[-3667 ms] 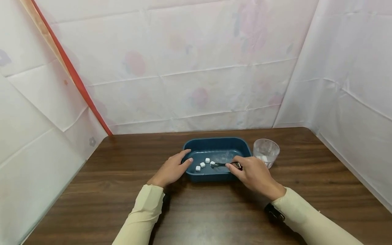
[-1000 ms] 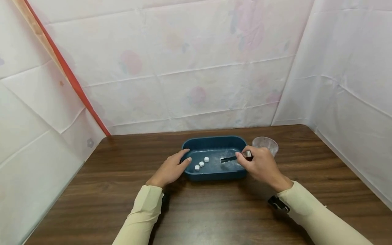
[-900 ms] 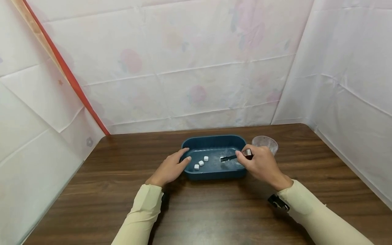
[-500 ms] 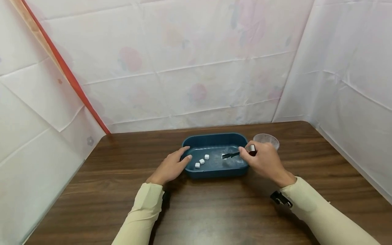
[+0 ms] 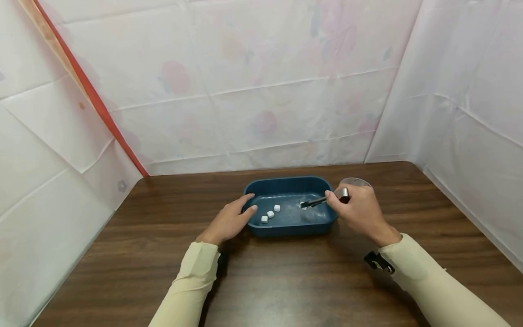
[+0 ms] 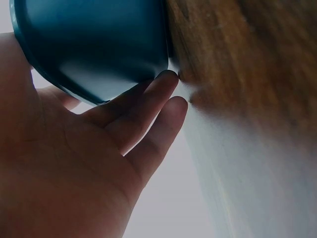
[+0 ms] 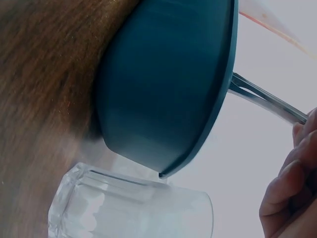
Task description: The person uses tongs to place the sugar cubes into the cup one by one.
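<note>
Head view: the left hand (image 5: 226, 222) is laid, fingers extended, at the tray's (image 5: 292, 230) left end, presumably for steadiness. Tongs (image 5: 318, 201) are gripped in the right hand (image 5: 361, 214), slanted so a cube (image 5: 303, 205) is met above the tray's floor; three cubes (image 5: 271, 214) are grouped leftward.

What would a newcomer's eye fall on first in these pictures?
Probably the blue tray near the far edge of the table, three white cubes toward its left end, the left hand against that end. Next, the tongs in the right hand, reaching in from the right. Behind, at left, a red strip slants down.
</note>
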Motion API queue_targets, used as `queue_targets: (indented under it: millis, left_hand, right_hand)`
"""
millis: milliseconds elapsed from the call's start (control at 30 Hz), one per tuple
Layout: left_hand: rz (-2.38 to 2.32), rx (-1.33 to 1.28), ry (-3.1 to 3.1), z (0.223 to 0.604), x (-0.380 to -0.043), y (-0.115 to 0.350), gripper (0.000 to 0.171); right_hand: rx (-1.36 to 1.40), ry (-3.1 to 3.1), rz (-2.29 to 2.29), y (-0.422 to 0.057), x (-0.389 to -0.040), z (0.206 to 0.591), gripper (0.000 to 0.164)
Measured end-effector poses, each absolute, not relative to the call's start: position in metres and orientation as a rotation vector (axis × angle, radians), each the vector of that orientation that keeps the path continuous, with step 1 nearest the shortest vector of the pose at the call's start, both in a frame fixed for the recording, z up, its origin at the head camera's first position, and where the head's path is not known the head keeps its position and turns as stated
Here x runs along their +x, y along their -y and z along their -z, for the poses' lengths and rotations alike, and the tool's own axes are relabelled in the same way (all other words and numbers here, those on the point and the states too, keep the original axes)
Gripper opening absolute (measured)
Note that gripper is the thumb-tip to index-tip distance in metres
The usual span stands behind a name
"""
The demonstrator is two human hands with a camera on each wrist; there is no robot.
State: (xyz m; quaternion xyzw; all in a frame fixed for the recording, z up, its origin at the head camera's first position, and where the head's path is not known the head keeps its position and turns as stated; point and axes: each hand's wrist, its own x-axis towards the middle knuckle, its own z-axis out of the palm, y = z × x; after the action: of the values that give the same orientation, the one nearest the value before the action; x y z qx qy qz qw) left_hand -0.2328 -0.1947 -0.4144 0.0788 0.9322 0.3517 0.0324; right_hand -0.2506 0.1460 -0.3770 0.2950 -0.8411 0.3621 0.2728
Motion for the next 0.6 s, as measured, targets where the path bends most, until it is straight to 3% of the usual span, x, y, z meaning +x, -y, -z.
queue_targets:
  millis: [333,600]
  left_hand:
    - [-1.067,0.244,-2.877,0.4112,-0.2324,0.1992,0.060]
    - [-1.068,0.229,-2.876,0.4125,-0.2307,0.1997,0.060]
  right_hand:
    - [0.778,2.232,-0.955,-0.1466,-0.2549,0.3694,0.037]
    - [0.744,2.212,-0.966,-0.1506,-0.2554,0.3680,0.019]
